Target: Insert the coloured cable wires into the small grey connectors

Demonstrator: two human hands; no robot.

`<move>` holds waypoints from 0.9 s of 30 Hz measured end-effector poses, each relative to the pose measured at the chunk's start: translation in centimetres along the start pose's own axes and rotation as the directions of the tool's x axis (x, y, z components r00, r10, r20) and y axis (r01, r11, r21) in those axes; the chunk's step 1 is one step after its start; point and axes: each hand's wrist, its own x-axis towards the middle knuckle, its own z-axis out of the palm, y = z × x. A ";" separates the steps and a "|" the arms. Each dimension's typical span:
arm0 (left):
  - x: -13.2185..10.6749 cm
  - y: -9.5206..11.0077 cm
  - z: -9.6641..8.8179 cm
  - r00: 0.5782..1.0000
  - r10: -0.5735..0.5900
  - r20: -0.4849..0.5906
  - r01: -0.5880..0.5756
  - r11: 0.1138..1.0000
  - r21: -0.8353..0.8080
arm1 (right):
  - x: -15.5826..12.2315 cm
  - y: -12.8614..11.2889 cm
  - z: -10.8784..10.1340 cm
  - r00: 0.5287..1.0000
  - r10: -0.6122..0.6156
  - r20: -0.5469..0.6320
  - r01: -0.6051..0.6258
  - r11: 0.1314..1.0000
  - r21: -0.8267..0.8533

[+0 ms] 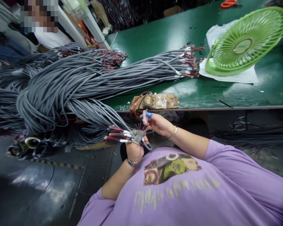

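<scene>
My left hand (pixel 135 151), a metal watch at its wrist, is closed around grey cables (pixel 147 145) below the table's front edge. Their stripped ends fan out as thin coloured wires (pixel 116 129), several with white sleeves. A grey wrapped piece (pixel 138 137) covers part of that grip; whether it is a thumb cover cannot be told. Just above and to the right, my right hand (pixel 159 125) has its fingers pinched together, with blue wrapping (pixel 149 115) on one fingertip. A pale pink piece (pixel 145 117) shows there, either a finger wrap or something held.
A thick bundle of grey cables (pixel 85 78) drapes over the green table (pixel 226 97). A taped wooden block (pixel 161 101) lies at the front edge. The green fan (pixel 245 45) stands at right, orange-handled scissors (pixel 228 3) behind. Another person (pixel 50 37) is at upper left.
</scene>
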 end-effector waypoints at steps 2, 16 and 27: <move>0.1 0.1 0.2 1.000 -0.004 -0.014 0.004 1.000 0.000 | 0.2 0.2 -0.1 0.998 -0.056 -0.011 0.055 0.998 -0.038; 0.0 -2.2 -1.5 0.997 0.012 0.078 -0.026 0.982 0.187 | -2.7 -0.4 -0.8 0.990 0.067 0.122 -0.004 0.892 -0.452; 0.1 -0.9 -2.3 0.925 -0.256 0.282 0.139 0.917 0.374 | -2.5 -0.7 -0.4 0.972 -0.073 0.224 0.218 0.634 -0.742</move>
